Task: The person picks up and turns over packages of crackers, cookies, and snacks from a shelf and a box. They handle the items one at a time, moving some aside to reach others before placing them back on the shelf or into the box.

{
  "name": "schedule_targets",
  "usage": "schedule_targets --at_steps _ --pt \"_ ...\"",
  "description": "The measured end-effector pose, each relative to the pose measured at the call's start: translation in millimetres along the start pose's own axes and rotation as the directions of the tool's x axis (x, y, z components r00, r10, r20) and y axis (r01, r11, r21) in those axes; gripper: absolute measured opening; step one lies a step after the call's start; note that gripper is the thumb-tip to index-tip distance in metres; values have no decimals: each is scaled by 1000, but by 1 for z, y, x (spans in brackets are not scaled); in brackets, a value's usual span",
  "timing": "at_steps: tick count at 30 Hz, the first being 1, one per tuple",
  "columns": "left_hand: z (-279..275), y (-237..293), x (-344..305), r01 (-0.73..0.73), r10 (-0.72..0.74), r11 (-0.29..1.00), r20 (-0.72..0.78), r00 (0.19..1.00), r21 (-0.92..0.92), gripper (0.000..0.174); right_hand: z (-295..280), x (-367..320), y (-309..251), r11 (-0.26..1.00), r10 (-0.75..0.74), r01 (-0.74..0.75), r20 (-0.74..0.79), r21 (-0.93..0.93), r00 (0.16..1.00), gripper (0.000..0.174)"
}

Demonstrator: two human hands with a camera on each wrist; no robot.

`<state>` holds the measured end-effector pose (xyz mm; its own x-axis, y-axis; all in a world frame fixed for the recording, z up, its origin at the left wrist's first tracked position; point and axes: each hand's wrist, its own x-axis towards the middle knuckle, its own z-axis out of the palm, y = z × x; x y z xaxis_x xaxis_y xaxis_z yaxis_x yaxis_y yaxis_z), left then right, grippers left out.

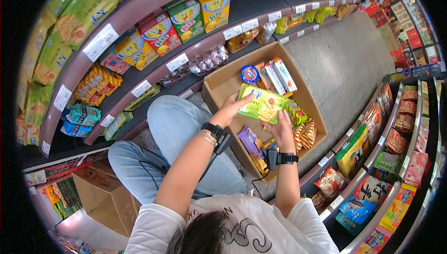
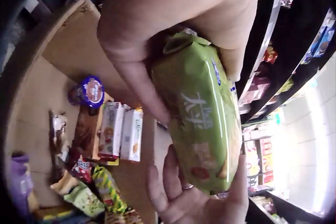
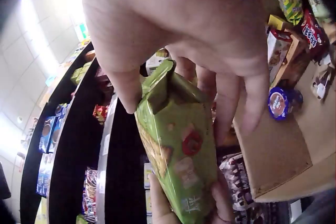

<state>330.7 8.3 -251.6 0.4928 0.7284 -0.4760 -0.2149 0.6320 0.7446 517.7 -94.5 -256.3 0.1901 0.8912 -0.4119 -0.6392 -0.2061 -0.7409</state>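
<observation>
Both hands hold a green pack of biscuits [image 1: 263,103] above an open cardboard box. My left hand [image 1: 229,108] grips its left end, thumb on the printed face. The right hand [image 1: 282,131] pinches the lower right corner. Seen from the left wrist, the green pack [image 2: 202,113] is plump, with the left hand [image 2: 178,3] at its crimped end and the right hand [image 2: 205,205] at the other. The right wrist view shows the folded end of the pack [image 3: 176,129] between the right thumb and fingers [image 3: 228,100].
In the cardboard box [image 1: 305,99] lie a blue round tub [image 1: 250,73], white boxes [image 1: 283,74], a purple pack [image 1: 250,141] and striped bags [image 1: 306,134]. Curved shelves [image 1: 153,65] of snacks stand left, others right [image 1: 372,161]. Another cardboard box [image 1: 100,198] sits at lower left.
</observation>
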Motion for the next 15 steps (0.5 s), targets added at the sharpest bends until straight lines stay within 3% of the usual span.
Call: schedule_targets --at_steps 5,8,12,15 --pt "3 32 -37 -129 127 989 21 992 76 44 29 -18 -16 997 -60 63 82 -37 995 42" --pt "-7 54 -71 -187 186 981 39 982 50 50 64 -35 -29 999 -14 17 119 -29 993 48" --pt "-40 85 -127 -320 319 946 22 947 59 49 105 -31 -21 995 36 -6 318 -95 948 52" --pt "-68 105 -171 -423 421 906 -87 903 -3 45 155 -34 -14 986 59 20 457 -166 887 54"
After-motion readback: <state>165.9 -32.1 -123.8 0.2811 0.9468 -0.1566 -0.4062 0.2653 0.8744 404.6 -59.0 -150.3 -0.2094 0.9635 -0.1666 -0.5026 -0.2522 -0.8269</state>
